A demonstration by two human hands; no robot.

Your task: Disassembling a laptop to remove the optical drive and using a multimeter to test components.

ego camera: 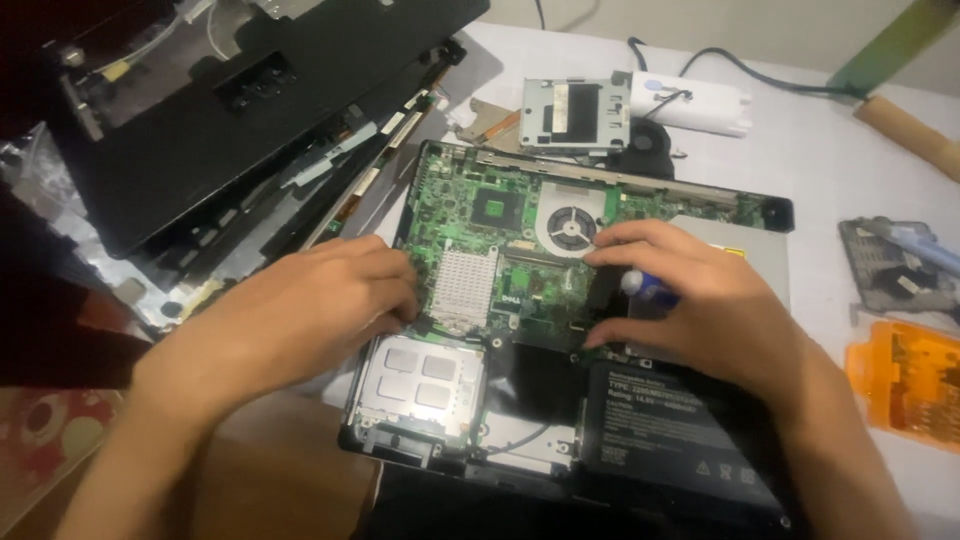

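An opened laptop base [770, 212] lies on the table with its green motherboard [470, 190] exposed, a round fan [571, 225] near the middle and a silver heatsink plate [466, 288] to its left. My left hand [300, 310] rests on the board's left edge, fingers curled beside the heatsink plate. My right hand [700, 300] is closed around a small screwdriver with a blue handle [648, 287], its tip hidden under my fingers over the board. A black battery [660, 420] sits at the lower right, a metal drive bay [422, 375] at the lower left.
Stacked black laptop covers [230, 130] lie at the upper left. A metal drive caddy [575, 112] and a white adapter [700, 105] with cable sit behind the base. An orange screwdriver-bit case [905, 380] and a grey part [895, 265] are on the right.
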